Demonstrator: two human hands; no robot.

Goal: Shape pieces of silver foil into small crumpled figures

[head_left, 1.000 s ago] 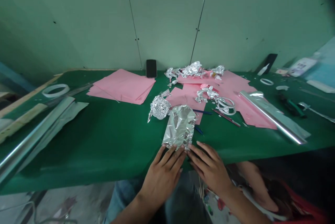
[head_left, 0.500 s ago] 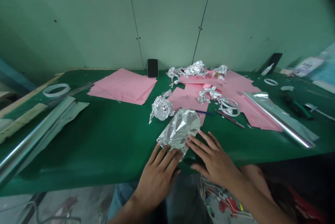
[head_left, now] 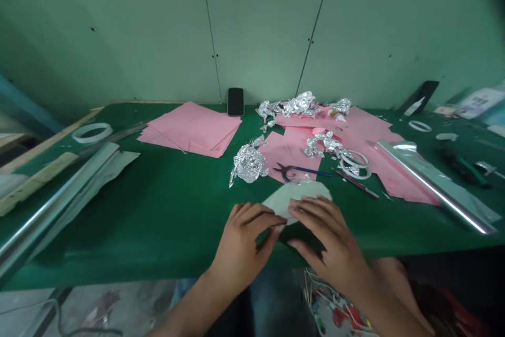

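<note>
A foil sheet [head_left: 292,196] lies near the front edge of the green table [head_left: 158,211], its pale dull side up. My left hand [head_left: 244,245] has bent fingers and thumb pinching the sheet's left edge. My right hand [head_left: 327,237] rests flat on the sheet's near right part with fingers stretched out. Just behind the sheet lie black scissors [head_left: 284,170] with a blue pen [head_left: 311,171]. A crumpled foil ball [head_left: 248,162] sits to the scissors' left.
Pink paper sheets [head_left: 193,128] and foil scraps [head_left: 302,104] cover the table's back, beside a black phone [head_left: 235,101] leaning on the wall. Tape rings [head_left: 355,159] and a foil roll [head_left: 430,184] lie right. Another roll [head_left: 59,200] and a white ring [head_left: 91,132] lie left.
The foil sheet was pulled toward me and now shows its dull pale side, uncovering the scissors behind it. Both hands moved onto it, the left now pinching its edge.
</note>
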